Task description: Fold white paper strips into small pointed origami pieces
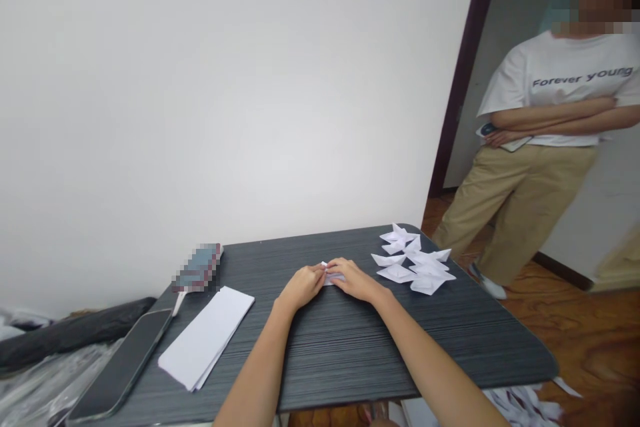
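Note:
Both hands meet over a small folded piece of white paper (334, 278) at the middle of the dark table. My left hand (303, 285) presses on its left side with the fingers closed together. From the right, my right hand (354, 279) lies over the paper, fingers bent onto it. Much of the paper is hidden under the fingers. Several folded white paper boats (397, 272) sit in a group to the right of my right hand. To the left lies a stack of white paper sheets (207, 337).
A phone (123, 370) lies along the left edge of the table (350, 353), near a blurred-out upright device (199, 267). Black and clear plastic wrapping (75, 333) is beyond that edge. A person (545, 120) stands at the right with arms crossed. White paper strips (525, 407) show below the table.

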The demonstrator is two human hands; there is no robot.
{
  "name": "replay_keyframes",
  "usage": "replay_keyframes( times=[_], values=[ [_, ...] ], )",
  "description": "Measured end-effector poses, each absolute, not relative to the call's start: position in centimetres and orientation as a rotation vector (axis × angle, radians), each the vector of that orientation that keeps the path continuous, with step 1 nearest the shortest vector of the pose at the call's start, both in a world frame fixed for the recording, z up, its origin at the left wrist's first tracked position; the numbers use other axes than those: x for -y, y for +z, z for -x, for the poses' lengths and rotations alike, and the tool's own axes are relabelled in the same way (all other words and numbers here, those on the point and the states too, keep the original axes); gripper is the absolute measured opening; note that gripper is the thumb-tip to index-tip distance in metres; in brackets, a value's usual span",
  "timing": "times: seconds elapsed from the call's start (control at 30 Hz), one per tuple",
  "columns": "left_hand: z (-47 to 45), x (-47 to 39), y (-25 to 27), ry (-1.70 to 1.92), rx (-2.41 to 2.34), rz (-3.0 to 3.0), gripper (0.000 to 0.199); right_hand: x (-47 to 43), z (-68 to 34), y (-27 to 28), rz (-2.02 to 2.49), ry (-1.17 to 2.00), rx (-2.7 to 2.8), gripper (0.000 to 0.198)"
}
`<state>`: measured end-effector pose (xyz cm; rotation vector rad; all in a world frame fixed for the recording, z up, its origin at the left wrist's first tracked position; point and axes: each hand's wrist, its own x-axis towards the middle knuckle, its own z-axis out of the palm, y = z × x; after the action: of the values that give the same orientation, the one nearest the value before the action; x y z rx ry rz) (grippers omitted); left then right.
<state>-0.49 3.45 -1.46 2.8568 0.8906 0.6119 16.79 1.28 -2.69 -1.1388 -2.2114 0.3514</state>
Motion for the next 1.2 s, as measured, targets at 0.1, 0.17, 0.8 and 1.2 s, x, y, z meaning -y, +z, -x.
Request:
replay_keyframes(
  times=[0.1,0.17,0.8,1.2],
  values=[
    [0.8,-3.5,-1.6,0.623,-0.896,-2.808,0.029,-1.9,-16.4,-3.1,1.1,0.365,2.14,0.017],
    [1.1,-3.6,-1.5,0.625,-0.848,-2.779,0.027,-2.2,-16.4,-3.2,1.086,0.401,2.094,0.016],
    [0.7,-4.3,-2.7,0.757,-1.42,-2.625,0.022,-2.0,-15.4,-3.4,1.461,0.055,1.967,0.015],
    [-1.1,-1.6,-2.0,0.508,-1.282,-2.833,0.027,-0.1,-13.4,-2.9,1.567,-0.063,2.155,0.027]
  ],
)
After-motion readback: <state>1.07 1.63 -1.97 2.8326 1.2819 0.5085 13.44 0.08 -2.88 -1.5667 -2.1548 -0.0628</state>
